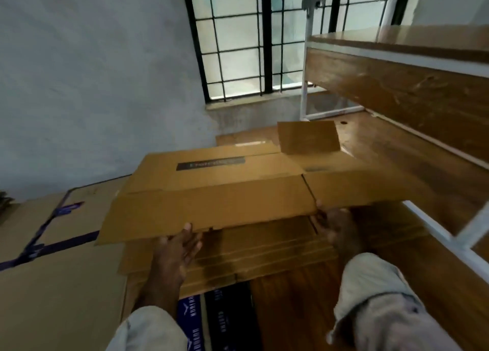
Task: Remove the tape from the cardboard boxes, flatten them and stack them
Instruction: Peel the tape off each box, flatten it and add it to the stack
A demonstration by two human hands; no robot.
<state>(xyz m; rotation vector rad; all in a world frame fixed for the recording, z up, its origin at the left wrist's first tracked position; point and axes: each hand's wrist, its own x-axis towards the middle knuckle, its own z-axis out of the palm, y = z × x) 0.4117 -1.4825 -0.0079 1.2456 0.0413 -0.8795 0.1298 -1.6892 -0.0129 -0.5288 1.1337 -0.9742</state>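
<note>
A flattened brown cardboard box with a dark label hangs level above a stack of flattened cardboard on the wooden table. My left hand grips its near edge, thumb on top and fingers underneath. My right hand holds the near edge further right, mostly under the flap. One small flap stands up at the far right end. To the left sits a large sealed box with dark purple tape across it.
A white-framed wooden shelf unit rises on the right over the wooden table. A barred window and grey wall are behind. Dark blue printed packaging lies under the stack's near edge.
</note>
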